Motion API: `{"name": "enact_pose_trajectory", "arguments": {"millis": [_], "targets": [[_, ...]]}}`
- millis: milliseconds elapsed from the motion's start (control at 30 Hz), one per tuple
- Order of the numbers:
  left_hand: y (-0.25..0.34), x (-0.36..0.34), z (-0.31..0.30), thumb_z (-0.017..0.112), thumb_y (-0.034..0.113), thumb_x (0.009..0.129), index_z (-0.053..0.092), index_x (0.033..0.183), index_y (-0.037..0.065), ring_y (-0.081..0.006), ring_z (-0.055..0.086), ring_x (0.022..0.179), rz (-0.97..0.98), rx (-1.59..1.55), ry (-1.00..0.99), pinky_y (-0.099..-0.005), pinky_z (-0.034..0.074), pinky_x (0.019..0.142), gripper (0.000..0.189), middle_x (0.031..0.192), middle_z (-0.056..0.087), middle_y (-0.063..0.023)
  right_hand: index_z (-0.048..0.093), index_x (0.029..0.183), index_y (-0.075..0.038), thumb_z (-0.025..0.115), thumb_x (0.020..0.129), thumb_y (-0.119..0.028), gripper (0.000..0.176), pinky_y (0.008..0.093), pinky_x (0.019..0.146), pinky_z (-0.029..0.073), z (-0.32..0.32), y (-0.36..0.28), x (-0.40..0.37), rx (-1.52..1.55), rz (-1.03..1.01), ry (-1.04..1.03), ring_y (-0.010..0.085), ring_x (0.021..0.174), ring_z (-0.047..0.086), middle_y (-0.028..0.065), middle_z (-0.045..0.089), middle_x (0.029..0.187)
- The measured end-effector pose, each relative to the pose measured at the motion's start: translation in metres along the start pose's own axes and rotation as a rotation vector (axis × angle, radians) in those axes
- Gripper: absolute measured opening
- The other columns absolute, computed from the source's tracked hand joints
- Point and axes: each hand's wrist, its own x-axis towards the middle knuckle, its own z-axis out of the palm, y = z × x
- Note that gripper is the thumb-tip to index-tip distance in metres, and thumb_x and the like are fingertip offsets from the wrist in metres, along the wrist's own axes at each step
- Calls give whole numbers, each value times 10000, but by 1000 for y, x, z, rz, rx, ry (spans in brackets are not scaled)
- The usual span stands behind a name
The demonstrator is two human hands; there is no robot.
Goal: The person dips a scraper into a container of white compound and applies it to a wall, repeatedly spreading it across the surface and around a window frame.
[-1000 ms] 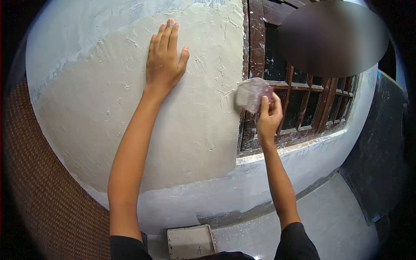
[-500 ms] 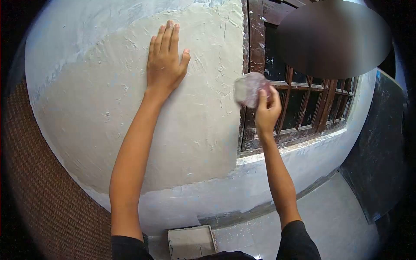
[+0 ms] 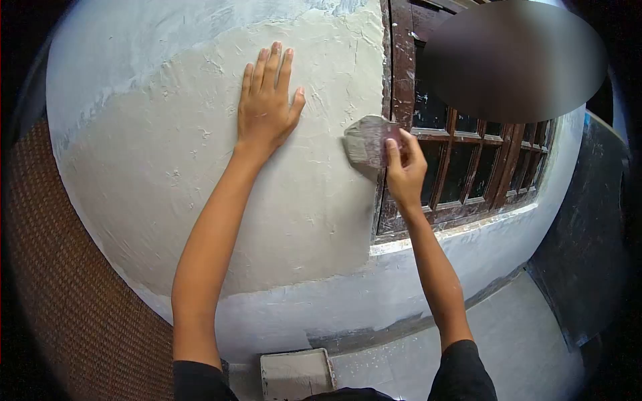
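Observation:
My left hand [image 3: 269,107] lies flat on the plastered wall [image 3: 221,167], fingers stretched upward and thumb out to the side. Pinched between the thumb and fingers of my right hand [image 3: 406,172] is a flat, reddish-purple putty scraper [image 3: 371,142]. Grey-beige plaster coats much of its face. The scraper's left edge is right at the wall, close beside the window frame, and a shadow falls beneath it. Fresh beige plaster with small ridges and flecks spreads around both hands.
On the right is a brown wooden window [image 3: 461,160] with dark panes and a pale sill. A tray [image 3: 294,375] of plaster stands on the floor below. Woven matting [image 3: 80,281] hangs at left; a dark board [image 3: 575,234] leans at far right.
My right hand has brought the scraper left and slightly down, from beside the window frame onto the plaster edge. My left hand stays flat on the wall; the view has shifted slightly.

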Motion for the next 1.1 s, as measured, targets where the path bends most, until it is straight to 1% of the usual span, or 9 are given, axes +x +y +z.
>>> {"name": "enact_pose_trajectory", "arguments": {"millis": [133,233,333,467,600,767,933,1033,1100], "targets": [[2,-6,-1,461,338,959,291,1522,123,-278,239,1462,-7,10,-31,-476,177,1195,626,1582,271,-94,604,1154,33,599,979,-184,279,295,778,485,-10,11,26,-29,35,267,143,851,591,70,662,975],[0,-9,-4,464,330,956,290,1524,127,-274,232,1465,5,24,-56,-480,172,1196,627,1582,271,-93,599,1163,36,609,975,-183,289,254,734,476,-10,5,22,175,72,181,96,819,570,48,646,964],[2,-12,-5,473,317,951,290,1524,130,-274,233,1465,-3,15,-48,-483,170,1196,630,1581,275,-90,600,1169,27,616,965,-174,287,262,748,475,0,0,16,-19,-11,-16,101,834,574,59,659,982],[5,-18,-8,483,304,945,293,1523,134,-273,233,1466,-20,-6,-59,-484,168,1196,632,1580,281,-86,611,1165,21,621,956,-159,275,250,744,465,-7,-4,47,98,-12,251,87,832,550,46,642,936],[8,-26,-9,497,299,937,287,1526,140,-262,216,1473,-37,1,-76,-483,165,1197,646,1586,268,-76,615,1161,27,624,951,-154,277,246,742,462,2,-4,46,5,-65,-1,86,813,540,51,642,923],[11,-32,-10,508,304,929,280,1529,145,-248,202,1479,-48,17,-96,-480,162,1200,661,1592,253,-67,622,1147,17,604,958,-151,253,275,719,489,-1,-6,86,46,-100,237,108,785,588,61,668,922],[11,-32,-9,500,307,930,278,1528,146,-246,204,1478,-49,33,-97,-478,159,1201,658,1593,252,-66,632,1145,34,626,938,-155,280,273,765,502,13,-23,93,-86,-198,-39,126,841,629,96,691,954],[11,-33,-9,499,305,931,284,1526,144,-247,208,1477,-53,25,-94,-478,164,1200,653,1592,254,-67,630,1155,35,625,932,-146,287,279,768,504,8,-33,124,-130,-82,189,130,847,636,101,698,944],[11,-33,-10,496,305,933,287,1525,143,-248,209,1477,-54,18,-99,-479,168,1199,648,1592,256,-66,628,1166,30,634,925,-167,311,284,779,508,6,-34,145,17,-205,215,140,864,645,101,703,949]]}}
